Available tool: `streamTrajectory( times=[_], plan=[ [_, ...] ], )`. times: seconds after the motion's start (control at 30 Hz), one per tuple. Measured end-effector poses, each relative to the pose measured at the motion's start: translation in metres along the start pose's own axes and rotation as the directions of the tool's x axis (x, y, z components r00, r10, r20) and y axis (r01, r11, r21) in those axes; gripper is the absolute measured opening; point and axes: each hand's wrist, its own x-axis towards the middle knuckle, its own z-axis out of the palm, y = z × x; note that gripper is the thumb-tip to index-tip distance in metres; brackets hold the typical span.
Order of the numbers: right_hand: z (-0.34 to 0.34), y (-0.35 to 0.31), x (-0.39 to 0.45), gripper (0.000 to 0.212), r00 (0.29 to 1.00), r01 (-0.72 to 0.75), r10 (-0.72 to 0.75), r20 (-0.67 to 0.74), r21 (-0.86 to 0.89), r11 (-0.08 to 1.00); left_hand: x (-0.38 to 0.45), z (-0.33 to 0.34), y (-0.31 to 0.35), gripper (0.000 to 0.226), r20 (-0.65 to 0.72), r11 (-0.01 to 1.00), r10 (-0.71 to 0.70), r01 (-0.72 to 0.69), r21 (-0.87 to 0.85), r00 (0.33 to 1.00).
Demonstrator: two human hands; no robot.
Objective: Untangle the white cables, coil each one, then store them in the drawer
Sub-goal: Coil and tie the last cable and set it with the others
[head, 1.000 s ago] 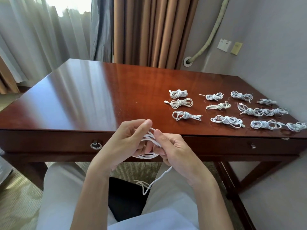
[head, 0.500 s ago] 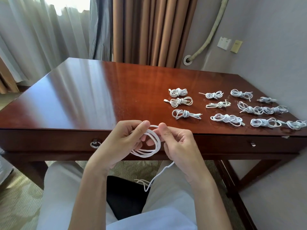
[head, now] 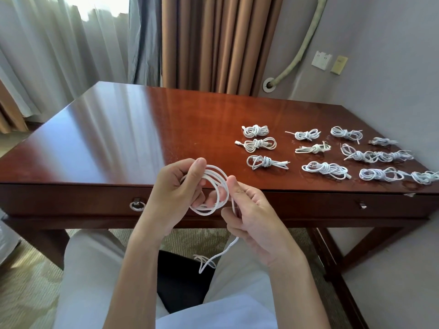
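A broad, glossy red-brown wooden desk (head: 147,129) fills the room's corner, backed by sheer pale curtains (head: 47,43) and heavier tan drapes (head: 213,41), with a grey wall on the right carrying a white socket plate (head: 321,60) and a beige switch plate (head: 339,64). A person sits at the near edge in pale trousers (head: 95,269). Across the desk's front runs the closed drawer (head: 71,200), with a ring pull (head: 137,205) at the left and a small knob (head: 361,205) at the right. On the right half of the desktop lie the coiled white cables (head: 325,169), a dozen or so small knotted bundles set out in loose rows, some at the far right touching one another. In front of the drawer, above the lap, the left hand (head: 173,193) is curled round a coil of white cable (head: 213,186), thumb pressed on top of several round loops. Just beside it the right hand (head: 251,214) pinches the same cable between thumb and forefinger where the strand leaves the coil. From there the loose tail (head: 223,252) drops between the knees and ends in a small kinked tangle over the dark chair seat (head: 183,281).
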Motion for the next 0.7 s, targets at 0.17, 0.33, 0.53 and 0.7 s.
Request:
streamTrajectory(
  times=[0.17, 0.33, 0.53, 0.7],
  plan=[
    [0.012, -0.004, -0.001, 0.043, 0.998, -0.008, -0.001, 0.057, 0.159, 0.987, 0.001, 0.003, -0.001, 0.057, -0.093, 0.998, 0.045, -0.048, -0.029, 0.995],
    [0.006, -0.008, -0.001, 0.041, 0.999, -0.022, 0.017, 0.047, 0.106, 0.994, -0.003, -0.007, 0.001, 0.059, -0.038, 0.993, -0.010, 0.006, -0.122, 0.999],
    [0.003, -0.004, -0.003, 0.037, 0.993, 0.117, -0.118, 0.008, -0.187, 0.975, -0.006, -0.011, 0.002, 0.044, 0.064, 0.996, -0.093, 0.093, -0.008, 0.994],
    [0.007, -0.003, -0.001, 0.034, 0.983, 0.171, -0.182, 0.002, -0.359, 0.918, -0.005, -0.008, 0.003, 0.055, 0.130, 0.971, -0.034, 0.002, 0.238, 0.991]
  ],
)
